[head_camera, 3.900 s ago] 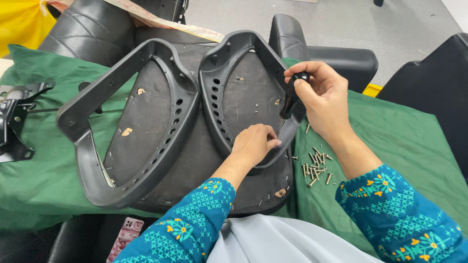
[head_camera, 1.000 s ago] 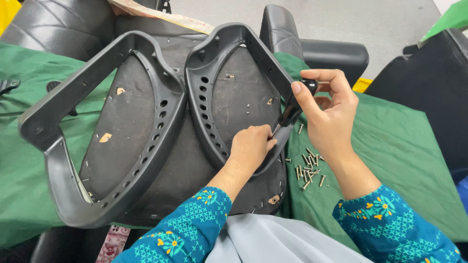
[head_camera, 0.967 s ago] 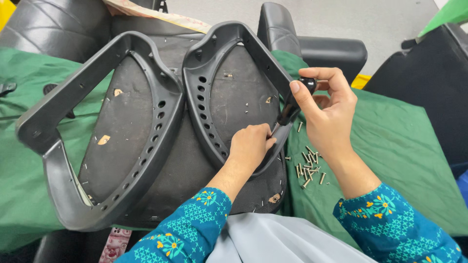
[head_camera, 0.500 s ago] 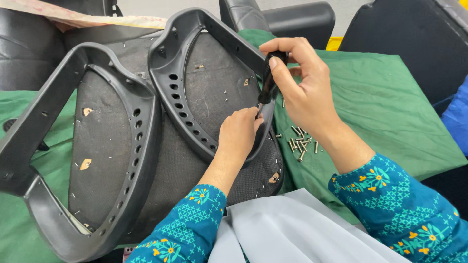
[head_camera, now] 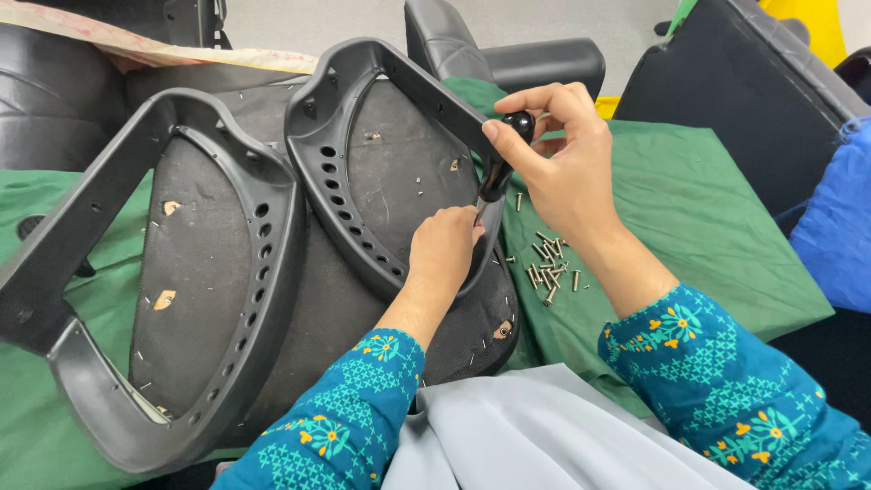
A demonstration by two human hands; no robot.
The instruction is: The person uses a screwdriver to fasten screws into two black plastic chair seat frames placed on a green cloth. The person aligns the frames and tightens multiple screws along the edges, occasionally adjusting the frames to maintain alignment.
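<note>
My right hand grips a black-handled screwdriver, upright over the inner armrest of an upturned seat. My left hand pinches at its tip. Best kept vertical, I judge. Loose screws lie just beside.

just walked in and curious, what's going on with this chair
A person is working on the upturned underside of a chair seat lying on a green cloth. The right hand holds a black-handled screwdriver upright against the right-side armrest, while the left hand steadies its tip. Loose screws lie beside them.
</note>
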